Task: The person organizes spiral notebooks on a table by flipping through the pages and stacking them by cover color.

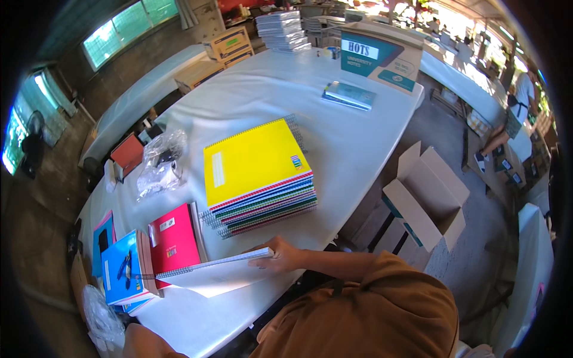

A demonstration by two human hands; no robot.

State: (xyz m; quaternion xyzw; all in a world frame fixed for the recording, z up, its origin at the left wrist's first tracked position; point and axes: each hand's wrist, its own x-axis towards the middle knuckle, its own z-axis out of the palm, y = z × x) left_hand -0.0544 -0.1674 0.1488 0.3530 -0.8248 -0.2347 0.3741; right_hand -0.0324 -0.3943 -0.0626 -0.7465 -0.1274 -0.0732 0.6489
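Observation:
My right hand [279, 254] grips the outer edge of a spiral notebook [218, 273], fingers closed on it. The notebook is tilted up from the table, its wire binding toward the left and pale pages facing me. Under and behind it lies a red-pink notebook [179, 237]. Beside that, a stack of blue-covered notebooks [119, 271] has pens [125, 265] on top. Of my left arm [149, 342] only bare skin shows at the lower left edge, next to a clear plastic bag [102, 313]; its fingers are hidden. Beyond my right hand stands a tall stack of yellow-topped spiral notebooks [256, 158].
An open cardboard box [427, 197] sits right of the table [340, 143]. Crumpled clear plastic [162, 161] lies at the left. Thin packs [351, 95], a teal-and-white carton [382, 56] and a notebook pile [282, 31] are farther back. A person [522, 101] is at far right.

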